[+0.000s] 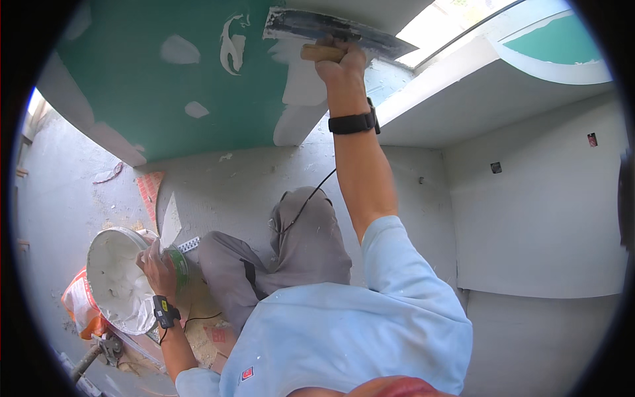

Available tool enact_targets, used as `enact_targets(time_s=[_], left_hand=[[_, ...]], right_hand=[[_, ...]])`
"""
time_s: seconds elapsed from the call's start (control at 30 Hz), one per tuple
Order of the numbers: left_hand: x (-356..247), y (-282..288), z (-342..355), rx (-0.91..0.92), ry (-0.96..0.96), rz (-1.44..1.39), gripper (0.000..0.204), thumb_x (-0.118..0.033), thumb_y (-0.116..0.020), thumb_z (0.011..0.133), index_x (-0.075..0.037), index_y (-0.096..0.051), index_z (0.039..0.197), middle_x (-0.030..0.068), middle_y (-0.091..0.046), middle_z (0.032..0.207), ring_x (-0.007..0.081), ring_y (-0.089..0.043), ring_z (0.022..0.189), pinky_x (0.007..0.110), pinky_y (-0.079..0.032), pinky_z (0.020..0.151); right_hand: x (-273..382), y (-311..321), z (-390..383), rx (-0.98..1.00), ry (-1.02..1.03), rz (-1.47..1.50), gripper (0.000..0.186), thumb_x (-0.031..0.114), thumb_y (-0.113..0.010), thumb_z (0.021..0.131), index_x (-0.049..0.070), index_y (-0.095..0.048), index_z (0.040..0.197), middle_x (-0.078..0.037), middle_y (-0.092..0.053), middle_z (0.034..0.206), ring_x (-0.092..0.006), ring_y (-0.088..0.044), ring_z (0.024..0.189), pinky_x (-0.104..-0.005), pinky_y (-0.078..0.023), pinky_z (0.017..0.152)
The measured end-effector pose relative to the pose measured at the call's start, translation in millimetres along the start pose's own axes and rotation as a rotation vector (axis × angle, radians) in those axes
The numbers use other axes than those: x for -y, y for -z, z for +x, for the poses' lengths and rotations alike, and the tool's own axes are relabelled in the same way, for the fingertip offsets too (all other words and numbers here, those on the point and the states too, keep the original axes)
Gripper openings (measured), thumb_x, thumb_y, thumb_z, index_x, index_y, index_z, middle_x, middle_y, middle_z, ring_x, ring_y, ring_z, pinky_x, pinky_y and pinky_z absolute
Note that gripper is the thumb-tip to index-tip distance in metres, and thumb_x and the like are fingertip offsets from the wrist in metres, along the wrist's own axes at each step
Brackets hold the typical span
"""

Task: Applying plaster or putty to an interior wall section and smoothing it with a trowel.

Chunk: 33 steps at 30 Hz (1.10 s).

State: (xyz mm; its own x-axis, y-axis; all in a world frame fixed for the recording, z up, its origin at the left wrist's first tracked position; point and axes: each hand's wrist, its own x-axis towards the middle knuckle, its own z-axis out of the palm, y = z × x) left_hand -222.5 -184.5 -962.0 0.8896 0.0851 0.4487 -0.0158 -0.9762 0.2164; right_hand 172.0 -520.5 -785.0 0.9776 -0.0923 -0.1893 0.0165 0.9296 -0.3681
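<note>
Reaching overhead, we have our right hand (340, 61) wrapped around the wooden handle of a long flat steel plastering trowel (334, 31), fingers clamped tight on it. The blade lies flat against the green plasterboard ceiling (132, 86), at the edge of a wide patch of white filler (301, 86) that runs down from the blade toward the ceiling's lower border. More white dabs of filler sit well apart across the green board. A black wristband (354, 122) circles our right wrist.

Down at the lower left, our left hand (157, 268) grips the rim of a round white plastic bucket (119, 278), fingers closed over its edge. The bucket is tilted, its mouth turned toward us and its inside coated with white plaster. A black watch (163, 311) sits on our left wrist. An orange and white sack (79, 304) lies just beside the bucket on the grey concrete floor (231, 185), with scraps of paper and a short perforated metal strip (188, 245) nearby. We are in a light blue shirt (357, 324) and grey trousers (291, 251).
</note>
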Motion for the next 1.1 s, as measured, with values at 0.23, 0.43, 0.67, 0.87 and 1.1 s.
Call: enact_targets(time_s=[0.23, 0.43, 0.67, 0.87, 1.1], left_hand=[[-2, 4, 3, -0.101, 0.022, -0.045, 0.04, 0.0, -0.059, 0.074, -0.002, -0.047, 0.113, 0.0131, -0.056, 0.099, 0.0275, -0.053, 0.094, 0.043, -0.032, 0.09], [-4, -6, 7, -0.013, 0.031, -0.07, 0.043, 0.001, -0.06, 0.071, -0.003, -0.045, 0.111, 0.0119, -0.055, 0.095, 0.026, -0.053, 0.09, 0.043, -0.03, 0.09], [1, 0, -5, -0.045, 0.057, -0.125, 0.04, 0.004, -0.057, 0.073, -0.002, -0.047, 0.111, 0.0136, -0.057, 0.095, 0.0273, -0.054, 0.09, 0.041, -0.031, 0.089], [-2, -1, 4, -0.004, 0.01, -0.029, 0.041, -0.001, -0.059, 0.071, -0.002, -0.047, 0.111, 0.013, -0.055, 0.094, 0.0278, -0.051, 0.091, 0.043, -0.031, 0.089], [-20, 0, 17, 0.067, 0.011, -0.007, 0.033, 0.001, -0.054, 0.077, -0.001, -0.047, 0.11, 0.0148, -0.056, 0.097, 0.0297, -0.05, 0.091, 0.042, -0.031, 0.089]], right_hand=[[68, -136, -18, 0.415, 0.12, -0.057, 0.025, 0.022, -0.044, 0.086, 0.002, -0.058, 0.083, -0.018, -0.062, 0.088, -0.0355, -0.061, 0.075, -0.0409, -0.05, 0.072], [137, -91, -87, 0.452, 0.52, -0.582, 0.022, 0.002, -0.05, 0.071, -0.001, -0.052, 0.092, -0.007, -0.054, 0.08, -0.0229, -0.052, 0.071, -0.0381, -0.045, 0.073], [135, -118, -87, 0.317, 1.529, -2.287, 0.015, 0.024, -0.053, 0.079, 0.011, -0.061, 0.077, -0.011, -0.062, 0.074, -0.0312, -0.06, 0.072, -0.0375, -0.047, 0.066], [125, -153, -58, 0.491, 1.567, -2.435, 0.025, 0.026, -0.05, 0.083, 0.005, -0.059, 0.074, -0.013, -0.061, 0.069, -0.0306, -0.06, 0.066, -0.0391, -0.048, 0.061], [77, 3, -22, 0.636, 1.264, -2.605, 0.006, 0.01, -0.056, 0.077, 0.004, -0.057, 0.079, -0.008, -0.06, 0.078, -0.0247, -0.064, 0.067, -0.035, -0.049, 0.055]])
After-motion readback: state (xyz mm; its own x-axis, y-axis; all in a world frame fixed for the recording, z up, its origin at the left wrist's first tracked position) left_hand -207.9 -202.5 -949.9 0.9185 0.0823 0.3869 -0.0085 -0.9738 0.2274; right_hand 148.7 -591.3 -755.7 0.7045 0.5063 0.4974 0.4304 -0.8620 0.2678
